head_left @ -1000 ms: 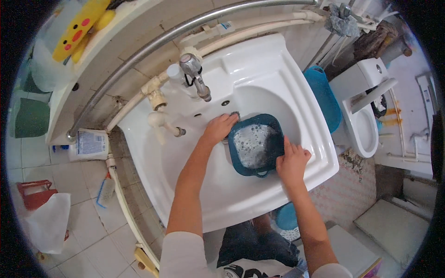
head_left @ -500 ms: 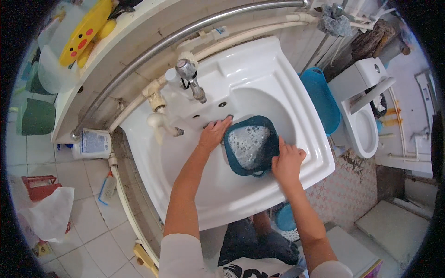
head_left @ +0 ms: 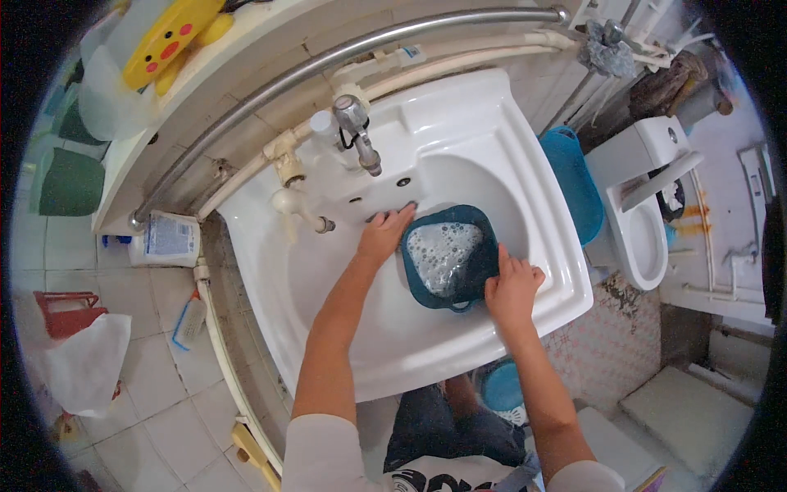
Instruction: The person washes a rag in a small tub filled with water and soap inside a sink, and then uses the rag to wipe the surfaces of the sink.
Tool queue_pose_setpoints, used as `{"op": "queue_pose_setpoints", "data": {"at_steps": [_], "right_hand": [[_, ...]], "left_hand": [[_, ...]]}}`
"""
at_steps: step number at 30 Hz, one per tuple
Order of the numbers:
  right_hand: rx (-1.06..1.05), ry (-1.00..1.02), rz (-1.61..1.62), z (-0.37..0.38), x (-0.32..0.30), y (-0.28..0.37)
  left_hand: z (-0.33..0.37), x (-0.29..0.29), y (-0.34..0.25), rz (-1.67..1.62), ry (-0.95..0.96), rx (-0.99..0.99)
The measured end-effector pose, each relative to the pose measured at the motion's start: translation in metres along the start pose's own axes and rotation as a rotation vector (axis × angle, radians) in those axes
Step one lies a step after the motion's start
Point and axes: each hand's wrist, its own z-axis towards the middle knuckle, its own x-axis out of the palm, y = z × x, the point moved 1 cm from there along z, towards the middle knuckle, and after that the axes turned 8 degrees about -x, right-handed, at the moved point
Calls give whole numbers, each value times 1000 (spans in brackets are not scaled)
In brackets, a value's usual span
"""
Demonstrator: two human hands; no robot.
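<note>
A dark teal square basin (head_left: 428, 297) with a small loop on its near edge sits inside the white sink (head_left: 328, 348). Foamy water (head_left: 443, 254) fills much of it. My left hand (head_left: 385, 234) lies by the basin's upper left side, fingers stretched out against the sink's back wall, with small dark patches at the fingertips that I cannot make out. At the right edge, my right hand (head_left: 515, 287) grips the basin's rim with thumb and forefinger, the other fingers bent outward. Behind the bowl stand the metal tap (head_left: 357, 135) and a cream-coloured plastic tap (head_left: 302, 211).
A metal rail (head_left: 328, 61) and pipes run behind the sink. To the left are a white tub (head_left: 168, 239), a brush (head_left: 190, 321) and a shelf with a yellow container (head_left: 168, 41). On the right, a blue basin (head_left: 572, 184) stands beside the toilet (head_left: 643, 238).
The whole view has shifted slightly. Both hands and the teal basin keep nearly the same places relative to the sink.
</note>
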Motion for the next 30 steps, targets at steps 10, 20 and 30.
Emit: {"op": "queue_pose_setpoints", "data": {"at_steps": [10, 20, 30], "right_hand": [[15, 32, 48, 6, -4, 8], [37, 32, -3, 3, -2, -5], [-24, 10, 8, 6, -3, -1]], "left_hand": [[-4, 17, 17, -86, 19, -31], [-36, -11, 34, 448, -90, 124], [-28, 3, 19, 233, 22, -23]]}}
